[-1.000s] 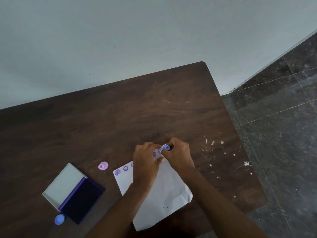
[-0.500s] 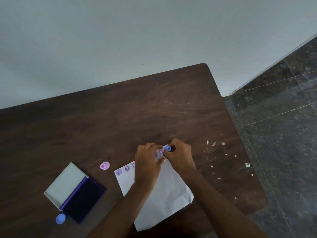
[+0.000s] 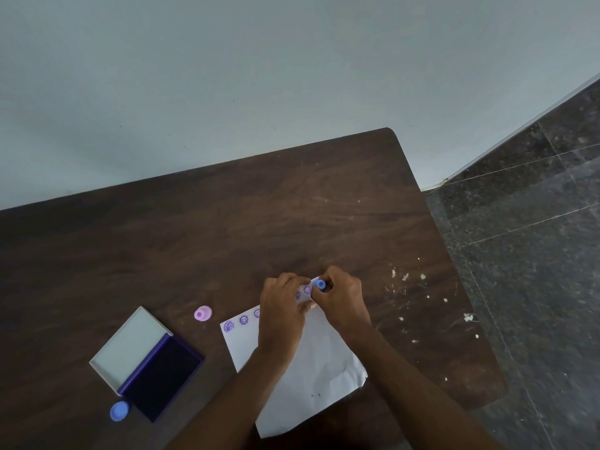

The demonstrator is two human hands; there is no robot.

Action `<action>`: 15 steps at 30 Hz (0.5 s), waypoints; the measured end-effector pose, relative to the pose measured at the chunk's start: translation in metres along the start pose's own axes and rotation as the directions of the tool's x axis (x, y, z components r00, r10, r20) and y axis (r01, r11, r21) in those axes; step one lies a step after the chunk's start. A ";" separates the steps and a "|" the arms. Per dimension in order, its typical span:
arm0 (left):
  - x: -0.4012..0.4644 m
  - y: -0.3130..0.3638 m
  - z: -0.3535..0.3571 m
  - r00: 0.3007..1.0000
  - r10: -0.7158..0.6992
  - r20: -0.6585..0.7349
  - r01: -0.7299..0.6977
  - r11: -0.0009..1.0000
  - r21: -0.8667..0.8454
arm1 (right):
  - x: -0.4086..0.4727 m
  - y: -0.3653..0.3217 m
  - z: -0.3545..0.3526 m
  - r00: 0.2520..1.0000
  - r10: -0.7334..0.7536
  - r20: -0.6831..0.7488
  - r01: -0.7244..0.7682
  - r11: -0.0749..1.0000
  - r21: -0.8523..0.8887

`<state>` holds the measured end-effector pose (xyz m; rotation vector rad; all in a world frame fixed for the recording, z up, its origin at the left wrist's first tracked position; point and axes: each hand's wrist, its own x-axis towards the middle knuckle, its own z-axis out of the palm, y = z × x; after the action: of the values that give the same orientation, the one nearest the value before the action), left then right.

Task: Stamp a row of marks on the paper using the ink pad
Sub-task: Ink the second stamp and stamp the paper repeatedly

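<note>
Wall (image 3: pixel 227 76): pale, plain, behind the far edge of the tabletop.

Floor (image 3: pixel 535 254): dark speckled stone tiles, right of the tabletop.

Tabletop (image 3: pixel 194 238): dark brown wood grain, rounded far right corner. White flecks (image 3: pixel 406 277) scattered near the right edge.

Paper (image 3: pixel 311 368): white sheet, flat on the tabletop, turned at an angle, near centre. Row of purple round marks (image 3: pixel 243 319) along the far edge; three visible left of the left hand, more between the two hands, some hidden under the fingers.

Ink pad (image 3: pixel 162 375): case lying open on the tabletop, left of the paper and apart from it. Lid half (image 3: pixel 130 347): pale inner face, nothing in it. Base half: purple rim, filled with a dark blue-black inked surface.

Left hand (image 3: pixel 281 313): palm down on the far part of the paper, fingers curled and pressing the sheet flat.

Right hand (image 3: pixel 341 298): close against the left hand, fingertips nearly touching, pinching a small blue stamp (image 3: pixel 320 284) upright at the far right corner of the paper, at the end of the row.

Pink stamp (image 3: pixel 203 313): small, round, on the tabletop between the ink pad and the paper, touching neither.

Blue cap (image 3: pixel 119 410): small, round, just beside the near left corner of the ink pad base.
</note>
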<state>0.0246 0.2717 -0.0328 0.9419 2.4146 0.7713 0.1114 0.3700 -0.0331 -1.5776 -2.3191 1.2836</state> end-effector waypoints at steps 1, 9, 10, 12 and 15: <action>0.000 0.001 0.000 1.000 -0.001 0.000 0.001 1.000 0.001 | 0.001 -0.001 -0.001 1.000 -0.001 0.009 0.001 1.000 -0.002; 0.000 0.011 -0.010 0.997 0.008 0.072 -0.010 1.000 0.029 | -0.030 -0.001 -0.030 0.987 0.014 -0.161 0.016 0.983 0.182; -0.001 0.012 -0.011 0.997 0.005 0.076 -0.007 1.000 0.021 | -0.037 -0.001 -0.031 0.979 0.008 -0.203 0.038 0.974 0.222; -0.002 0.013 -0.013 0.996 0.004 0.084 -0.005 1.000 0.021 | -0.050 -0.003 -0.031 0.973 0.021 -0.228 0.039 0.966 0.255; -0.005 0.012 -0.019 0.997 0.023 0.078 -0.023 1.000 -0.005 | -0.057 -0.011 -0.026 0.976 0.111 -0.190 -0.046 0.948 0.314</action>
<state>0.0231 0.2695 -0.0102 0.9813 2.3384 0.7330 0.1428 0.3385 0.0126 -1.6220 -1.8475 1.3467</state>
